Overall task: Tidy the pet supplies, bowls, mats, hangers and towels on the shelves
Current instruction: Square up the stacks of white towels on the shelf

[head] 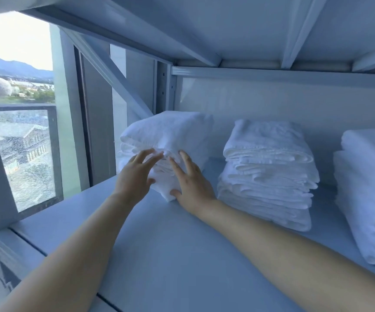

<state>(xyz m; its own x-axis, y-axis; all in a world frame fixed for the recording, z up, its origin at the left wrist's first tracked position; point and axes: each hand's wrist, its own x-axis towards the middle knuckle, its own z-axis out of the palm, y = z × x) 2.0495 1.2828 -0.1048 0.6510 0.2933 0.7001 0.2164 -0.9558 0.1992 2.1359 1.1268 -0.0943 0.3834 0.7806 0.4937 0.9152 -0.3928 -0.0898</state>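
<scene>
On shelf (pixel 159 255), three towel stacks (pixel 267 176), left hand (pixel 134 176), right hand (pixel 193 183) touching leftmost.

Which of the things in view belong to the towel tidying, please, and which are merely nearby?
Part of the job:
- left towel stack, touched by the left hand and right hand with straight fingers
- middle towel stack
- right towel stack
- shelf they stand on

Merely nearby:
- window
- diagonal brace of the rack
</scene>
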